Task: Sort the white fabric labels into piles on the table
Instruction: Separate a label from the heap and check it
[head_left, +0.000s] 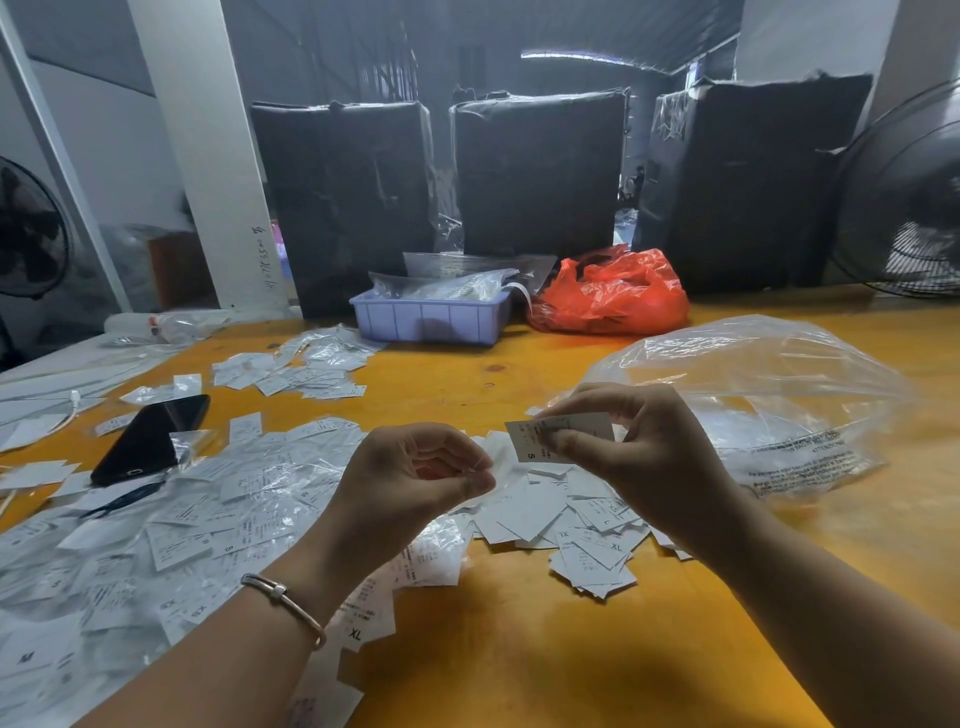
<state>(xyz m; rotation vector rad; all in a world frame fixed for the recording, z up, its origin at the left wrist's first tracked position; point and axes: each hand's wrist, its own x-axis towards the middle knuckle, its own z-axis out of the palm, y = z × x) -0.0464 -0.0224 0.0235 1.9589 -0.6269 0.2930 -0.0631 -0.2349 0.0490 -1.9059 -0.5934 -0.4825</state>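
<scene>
My right hand (628, 441) pinches a white fabric label (530, 447) marked S between thumb and fingers, above the table. My left hand (415, 478) hovers just left of it with its fingers curled; a thin clear film seems pinched at its fingertips, but I cannot tell for sure. Below the hands lies a loose heap of white labels (582, 535) with XS, L and XL marks. A wide spread of labels in clear sleeves (182, 519) covers the table's left side. Another small pile of labels (306, 369) lies farther back.
On the yellow table (519, 649), a large clear plastic bag (769, 395) lies at right. A black phone (150, 436) sits at left. A lilac tray (431, 317) and a red plastic bag (613, 296) stand at the back, before black wrapped boxes (540, 171). Fans flank both sides.
</scene>
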